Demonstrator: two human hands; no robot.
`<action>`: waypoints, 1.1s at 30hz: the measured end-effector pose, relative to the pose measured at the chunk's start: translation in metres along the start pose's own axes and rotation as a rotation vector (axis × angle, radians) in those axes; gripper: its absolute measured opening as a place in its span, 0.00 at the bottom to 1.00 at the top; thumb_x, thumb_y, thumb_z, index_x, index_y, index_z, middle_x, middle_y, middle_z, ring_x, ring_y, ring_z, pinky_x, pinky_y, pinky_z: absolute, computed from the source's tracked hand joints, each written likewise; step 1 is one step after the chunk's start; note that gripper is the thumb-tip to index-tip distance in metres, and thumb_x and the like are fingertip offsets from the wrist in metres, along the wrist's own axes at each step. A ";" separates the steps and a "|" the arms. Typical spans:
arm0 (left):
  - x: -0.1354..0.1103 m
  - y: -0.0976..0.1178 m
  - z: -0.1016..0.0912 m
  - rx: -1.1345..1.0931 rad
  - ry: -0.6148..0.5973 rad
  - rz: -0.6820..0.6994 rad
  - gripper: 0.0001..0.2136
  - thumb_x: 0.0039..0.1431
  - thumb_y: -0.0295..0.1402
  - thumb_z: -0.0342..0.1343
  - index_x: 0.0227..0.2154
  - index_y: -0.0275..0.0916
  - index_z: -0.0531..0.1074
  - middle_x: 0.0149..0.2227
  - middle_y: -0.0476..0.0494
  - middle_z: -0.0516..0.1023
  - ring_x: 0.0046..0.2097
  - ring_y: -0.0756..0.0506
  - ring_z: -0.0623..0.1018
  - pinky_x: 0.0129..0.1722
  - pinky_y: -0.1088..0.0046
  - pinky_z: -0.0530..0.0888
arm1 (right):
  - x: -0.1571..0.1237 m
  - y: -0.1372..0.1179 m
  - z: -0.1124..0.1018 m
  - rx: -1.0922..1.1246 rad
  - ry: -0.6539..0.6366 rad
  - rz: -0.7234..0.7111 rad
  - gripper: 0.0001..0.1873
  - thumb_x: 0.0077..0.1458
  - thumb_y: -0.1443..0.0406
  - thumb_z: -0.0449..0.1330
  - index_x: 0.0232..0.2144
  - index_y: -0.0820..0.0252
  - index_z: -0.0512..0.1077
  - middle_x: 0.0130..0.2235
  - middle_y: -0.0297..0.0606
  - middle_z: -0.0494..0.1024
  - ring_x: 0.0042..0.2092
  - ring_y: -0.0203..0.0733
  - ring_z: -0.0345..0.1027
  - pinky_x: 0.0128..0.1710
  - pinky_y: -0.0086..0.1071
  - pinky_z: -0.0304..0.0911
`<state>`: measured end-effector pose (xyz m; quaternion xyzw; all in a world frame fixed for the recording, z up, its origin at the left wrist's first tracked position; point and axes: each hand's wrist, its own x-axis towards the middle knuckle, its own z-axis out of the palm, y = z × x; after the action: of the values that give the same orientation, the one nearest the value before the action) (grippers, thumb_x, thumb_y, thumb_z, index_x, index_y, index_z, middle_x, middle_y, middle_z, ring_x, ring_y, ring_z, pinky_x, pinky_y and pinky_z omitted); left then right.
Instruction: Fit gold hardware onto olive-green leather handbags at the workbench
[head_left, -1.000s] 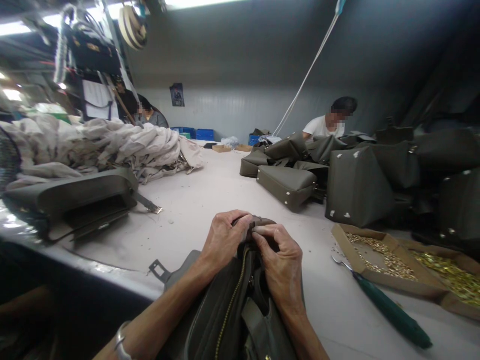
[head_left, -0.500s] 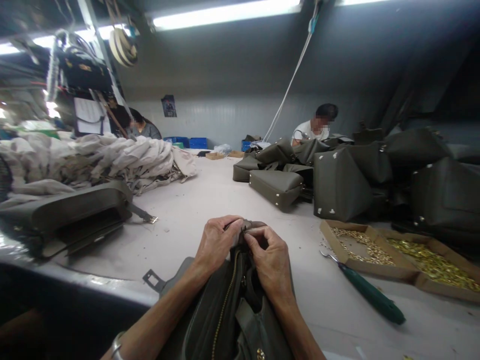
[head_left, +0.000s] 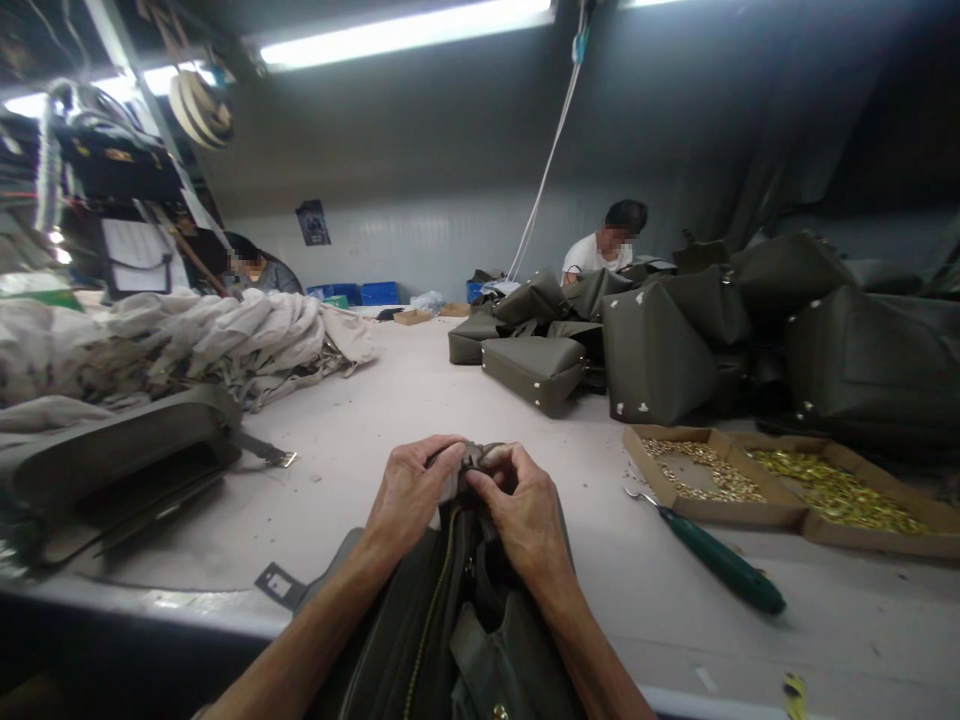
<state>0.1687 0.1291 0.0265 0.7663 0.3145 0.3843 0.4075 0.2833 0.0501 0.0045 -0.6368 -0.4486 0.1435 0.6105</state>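
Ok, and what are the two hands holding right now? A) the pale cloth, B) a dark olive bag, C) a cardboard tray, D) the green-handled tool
B: the left hand and right hand both grip the top of the dark olive bag, by its zipper.

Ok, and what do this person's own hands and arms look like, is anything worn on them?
The left hand and right hand are bare, without gloves, and no rings show. The left forearm and right forearm are bare too, with no sleeves in view.
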 end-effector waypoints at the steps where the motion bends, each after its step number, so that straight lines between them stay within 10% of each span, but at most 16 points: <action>1: 0.000 0.000 0.000 0.004 0.003 -0.002 0.14 0.58 0.40 0.52 0.37 0.38 0.78 0.38 0.48 0.81 0.44 0.46 0.76 0.46 0.73 0.69 | 0.000 0.001 0.000 0.011 -0.004 -0.004 0.07 0.45 0.63 0.62 0.27 0.60 0.69 0.25 0.29 0.69 0.27 0.36 0.62 0.30 0.30 0.57; 33: 0.001 0.006 -0.003 0.108 -0.091 0.060 0.13 0.59 0.40 0.53 0.41 0.41 0.77 0.42 0.50 0.80 0.46 0.46 0.77 0.48 0.73 0.70 | 0.002 0.008 -0.009 0.143 -0.056 0.051 0.09 0.45 0.62 0.63 0.20 0.59 0.67 0.22 0.30 0.71 0.26 0.36 0.63 0.28 0.29 0.57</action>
<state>0.1677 0.1282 0.0333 0.8130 0.2929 0.3436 0.3677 0.2937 0.0469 -0.0006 -0.5986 -0.4379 0.2085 0.6376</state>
